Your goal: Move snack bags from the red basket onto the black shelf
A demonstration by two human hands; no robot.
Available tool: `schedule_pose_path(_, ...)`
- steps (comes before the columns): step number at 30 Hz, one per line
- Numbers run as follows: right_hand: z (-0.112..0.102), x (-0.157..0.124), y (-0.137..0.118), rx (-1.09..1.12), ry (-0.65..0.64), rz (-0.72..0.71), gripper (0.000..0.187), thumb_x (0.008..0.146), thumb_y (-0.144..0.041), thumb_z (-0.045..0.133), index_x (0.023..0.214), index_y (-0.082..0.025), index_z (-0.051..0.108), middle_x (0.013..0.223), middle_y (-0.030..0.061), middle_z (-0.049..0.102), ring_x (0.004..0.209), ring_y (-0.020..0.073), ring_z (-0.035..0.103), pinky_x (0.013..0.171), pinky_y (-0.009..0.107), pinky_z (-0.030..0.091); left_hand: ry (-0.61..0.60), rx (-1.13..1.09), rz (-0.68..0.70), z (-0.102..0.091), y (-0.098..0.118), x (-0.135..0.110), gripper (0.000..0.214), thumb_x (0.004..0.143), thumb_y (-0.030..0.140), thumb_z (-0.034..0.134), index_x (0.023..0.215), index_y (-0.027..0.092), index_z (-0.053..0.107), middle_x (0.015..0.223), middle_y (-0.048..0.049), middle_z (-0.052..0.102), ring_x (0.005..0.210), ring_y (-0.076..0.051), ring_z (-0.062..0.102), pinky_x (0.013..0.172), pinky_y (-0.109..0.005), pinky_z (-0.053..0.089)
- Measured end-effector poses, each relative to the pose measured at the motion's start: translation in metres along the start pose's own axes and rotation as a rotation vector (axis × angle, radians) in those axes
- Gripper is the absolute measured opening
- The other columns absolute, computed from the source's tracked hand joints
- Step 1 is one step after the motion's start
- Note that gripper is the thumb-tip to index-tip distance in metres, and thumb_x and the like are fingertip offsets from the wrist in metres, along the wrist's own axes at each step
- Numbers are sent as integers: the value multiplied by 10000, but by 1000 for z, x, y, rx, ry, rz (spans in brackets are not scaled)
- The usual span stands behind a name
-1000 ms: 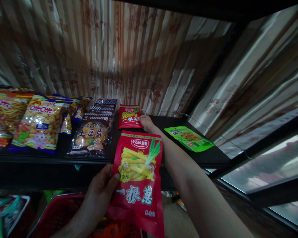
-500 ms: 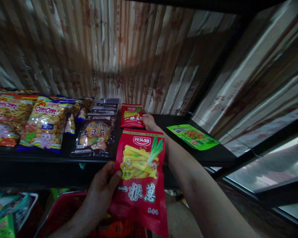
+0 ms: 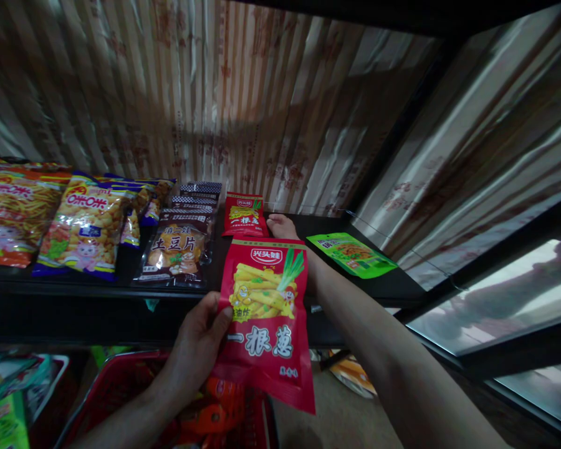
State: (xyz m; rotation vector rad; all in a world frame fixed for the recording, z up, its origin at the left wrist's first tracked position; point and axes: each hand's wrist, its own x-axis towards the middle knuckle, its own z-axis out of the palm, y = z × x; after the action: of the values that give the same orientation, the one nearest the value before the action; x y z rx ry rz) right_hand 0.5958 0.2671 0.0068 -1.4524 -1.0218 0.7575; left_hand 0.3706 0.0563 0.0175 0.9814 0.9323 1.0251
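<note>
My left hand (image 3: 204, 333) is closed on a red snack bag (image 3: 266, 312), its thumb on the bag's front left edge. The bag hangs upright in front of the shelf, printed with yellow sticks and a green onion. Behind it, a smaller-looking bag of the same red design (image 3: 244, 215) stands against the striped backing. My right hand (image 3: 283, 226) is just right of that bag, fingers loosely out and holding nothing; the held bag hides part of my right wrist. Dark bags of potato slices (image 3: 172, 249) stand left of the red bag.
Orange and purple snack bags (image 3: 81, 231) stand at the left of the black shelf (image 3: 299, 223). A green packet (image 3: 353, 254) lies flat on the right. Below, a red basket (image 3: 110, 386) holds orange packets, beside another basket (image 3: 51, 386) of green packs.
My right fingers have come off the right edge of the red bag on the shelf. The held bag sits slightly higher in view, still in my left hand.
</note>
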Motion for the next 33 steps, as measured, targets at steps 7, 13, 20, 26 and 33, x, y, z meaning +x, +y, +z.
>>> schedule_pose_path(7, -46, -96, -29, 396, -19, 54, 168, 708, -363, 661, 773, -220, 601, 743, 2, 694, 726, 174, 665, 683, 295, 541, 38, -101, -38, 15, 8, 2, 250, 711, 361, 642, 862, 192, 538, 859, -38, 712, 787, -214, 685, 707, -325, 544)
schedule_pose_path(13, -83, -210, -30, 386, -154, 172, 397, 652, -518, 716, 947, -260, 653, 945, 78, 716, 869, 238, 673, 724, 360, 552, 81, -98, 41, 20, 3, 11, 244, 688, 329, 628, 856, 185, 524, 800, -21, 698, 787, -193, 679, 709, -302, 539)
schedule_pose_path(20, -85, -277, -18, 435, -211, 296, 546, 614, -406, 787, 1114, -318, 584, 1072, 41, 661, 886, 219, 663, 641, 362, 588, 145, 63, 76, 22, -9, 14, 137, 714, 290, 582, 790, 185, 537, 715, -11, 671, 704, -174, 664, 618, -263, 517)
schedule_pose_path(26, -77, -274, -12, 498, -119, 268, 475, 600, -388, 797, 1025, -283, 611, 936, 9, 667, 764, 163, 662, 634, 315, 596, 152, 144, 136, 29, -1, 20, 53, 743, 224, 539, 773, 180, 541, 768, -27, 675, 709, -165, 650, 615, -256, 504)
schedule_pose_path(33, -65, -226, -22, 547, -92, 152, 493, 559, -330, 816, 990, -230, 597, 873, -17, 683, 700, 124, 659, 585, 234, 577, 253, 326, 261, 36, 15, 67, 122, 786, 194, 525, 880, 165, 596, 874, -57, 700, 805, -185, 659, 753, -312, 516)
